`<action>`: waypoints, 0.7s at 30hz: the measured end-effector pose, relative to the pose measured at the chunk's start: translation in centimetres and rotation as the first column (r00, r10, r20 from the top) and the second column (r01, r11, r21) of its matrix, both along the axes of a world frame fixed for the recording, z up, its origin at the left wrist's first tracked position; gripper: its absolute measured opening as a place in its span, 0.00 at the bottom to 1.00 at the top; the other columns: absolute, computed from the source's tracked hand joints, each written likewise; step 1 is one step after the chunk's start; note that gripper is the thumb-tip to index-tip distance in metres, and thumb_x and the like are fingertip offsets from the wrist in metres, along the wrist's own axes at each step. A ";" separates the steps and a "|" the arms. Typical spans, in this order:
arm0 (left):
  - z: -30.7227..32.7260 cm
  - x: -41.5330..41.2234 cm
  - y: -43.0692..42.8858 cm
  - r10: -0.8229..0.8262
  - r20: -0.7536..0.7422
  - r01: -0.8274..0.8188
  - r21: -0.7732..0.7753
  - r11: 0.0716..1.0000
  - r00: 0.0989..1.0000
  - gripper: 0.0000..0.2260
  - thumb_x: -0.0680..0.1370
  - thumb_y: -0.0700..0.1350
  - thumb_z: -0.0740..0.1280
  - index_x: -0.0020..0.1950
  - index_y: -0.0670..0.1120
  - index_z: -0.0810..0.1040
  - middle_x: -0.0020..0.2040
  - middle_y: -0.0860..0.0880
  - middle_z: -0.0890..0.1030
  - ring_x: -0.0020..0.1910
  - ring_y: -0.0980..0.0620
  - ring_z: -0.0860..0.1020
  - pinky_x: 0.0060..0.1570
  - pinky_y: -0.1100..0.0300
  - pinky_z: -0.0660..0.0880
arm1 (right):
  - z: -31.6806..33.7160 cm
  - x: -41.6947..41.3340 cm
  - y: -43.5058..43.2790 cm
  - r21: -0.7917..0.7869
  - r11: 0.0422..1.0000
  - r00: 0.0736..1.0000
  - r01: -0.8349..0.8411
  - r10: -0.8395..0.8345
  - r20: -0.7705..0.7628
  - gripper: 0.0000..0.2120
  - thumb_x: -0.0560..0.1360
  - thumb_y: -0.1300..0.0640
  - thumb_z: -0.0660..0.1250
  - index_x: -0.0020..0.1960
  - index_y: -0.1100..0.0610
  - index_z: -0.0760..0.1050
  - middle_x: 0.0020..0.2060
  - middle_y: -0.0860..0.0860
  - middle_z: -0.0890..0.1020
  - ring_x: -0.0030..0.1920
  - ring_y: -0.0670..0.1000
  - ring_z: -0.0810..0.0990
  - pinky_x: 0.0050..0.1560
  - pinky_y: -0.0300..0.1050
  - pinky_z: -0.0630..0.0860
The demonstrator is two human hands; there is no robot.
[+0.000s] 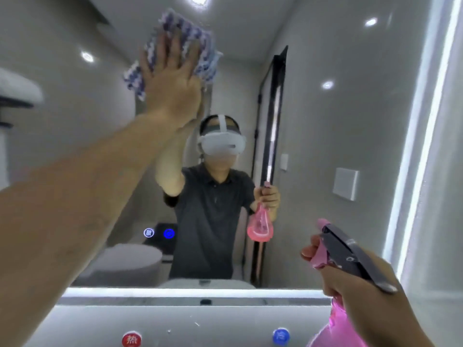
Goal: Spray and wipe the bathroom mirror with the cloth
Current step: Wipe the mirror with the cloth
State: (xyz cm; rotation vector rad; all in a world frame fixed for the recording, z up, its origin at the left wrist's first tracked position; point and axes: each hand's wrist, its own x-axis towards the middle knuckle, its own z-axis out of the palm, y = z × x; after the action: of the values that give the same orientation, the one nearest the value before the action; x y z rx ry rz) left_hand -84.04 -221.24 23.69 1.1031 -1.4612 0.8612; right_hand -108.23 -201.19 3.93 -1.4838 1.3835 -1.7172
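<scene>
The left hand (172,78) is raised high with the arm stretched up from the lower left, palm flat and fingers spread, pressing the cloth (180,48) against the mirror (338,146). The cloth is a bunched, blue-and-white patterned rag, and it sits in the upper part of the glass, left of centre, close to the top edge; it shows around the fingertips and off to both sides of the hand. The hand is not clenched around the cloth but laid open on it, holding it against the glass. The right hand (360,286) is low, near the mirror's lower right corner, wrapped around the neck of the spray bottle (343,259), with a finger on the pink trigger. The bottle has a dark grey spray head with a pink nozzle tip pointing up and left toward the glass, and a pink translucent body that runs off the bottom edge of the view. A bright light strip (426,121) runs along the mirror's right edge, and another runs along its bottom edge. In the reflection a person in a dark shirt with a white headset mirrors the pose, one arm up and a pink bottle in the other hand. Below the mirror, a red knob (131,339) and a blue knob (281,336) sit on a grey surface.
</scene>
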 end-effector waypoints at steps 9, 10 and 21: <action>-6.4 -28.3 2.5 -0.216 0.715 0.189 0.118 0.975 0.665 0.23 0.81 0.52 0.49 0.77 0.53 0.54 0.79 0.50 0.49 0.77 0.48 0.42 0.73 0.44 0.35 | -0.1 -10.4 3.6 -0.037 0.985 0.967 0.168 -0.158 0.202 0.21 0.62 0.80 0.64 0.41 0.57 0.81 0.29 0.53 0.86 0.33 0.49 0.85 0.21 0.35 0.72; -8.5 -29.9 2.5 -0.243 0.746 0.213 0.138 0.967 0.621 0.23 0.81 0.52 0.49 0.77 0.53 0.55 0.79 0.50 0.49 0.77 0.48 0.42 0.72 0.44 0.33 | 0.3 -10.8 3.9 -0.019 0.989 0.961 0.149 -0.140 0.237 0.17 0.62 0.78 0.66 0.46 0.62 0.81 0.26 0.54 0.85 0.32 0.51 0.84 0.23 0.37 0.72; -30.8 -23.2 3.5 -0.300 0.916 0.000 0.311 0.950 0.268 0.26 0.65 0.48 0.63 0.64 0.56 0.76 0.70 0.55 0.71 0.72 0.54 0.66 0.72 0.49 0.47 | 0.0 -9.2 4.1 0.022 0.993 0.977 0.117 -0.119 0.176 0.16 0.58 0.77 0.65 0.45 0.68 0.79 0.39 0.63 0.84 0.28 0.47 0.79 0.20 0.30 0.69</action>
State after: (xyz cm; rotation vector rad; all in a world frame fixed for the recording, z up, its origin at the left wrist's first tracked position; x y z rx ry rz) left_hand -107.19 -217.70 -7.11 0.4816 -2.7400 1.3353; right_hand -117.48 -197.07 3.96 -1.2304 1.4081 -1.8617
